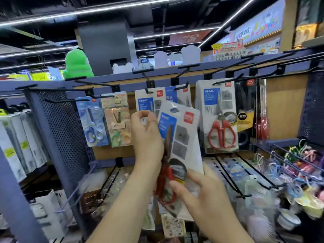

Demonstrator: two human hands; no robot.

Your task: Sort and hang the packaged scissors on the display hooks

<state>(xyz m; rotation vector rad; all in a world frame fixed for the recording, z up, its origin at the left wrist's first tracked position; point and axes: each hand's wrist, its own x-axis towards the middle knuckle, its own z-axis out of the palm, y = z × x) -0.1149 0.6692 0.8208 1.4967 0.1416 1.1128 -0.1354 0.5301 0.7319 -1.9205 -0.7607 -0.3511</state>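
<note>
My right hand (198, 188) is nearest, thumb and fingers pinching the bottom of the scissors pack (182, 135) beside its red handles. The pack rises tilted from that grip, and its top reaches the row of hanging goods. My left hand (145, 135) lies against the pack's left edge with fingers curled. I cannot tell whether they pinch this pack or the white pack (145, 102) hanging behind. Beyond, a red-handled pack (220, 120) hangs from a hook (226, 81) on the right, and a blue-handled pack (93, 123) hangs on the left.
</note>
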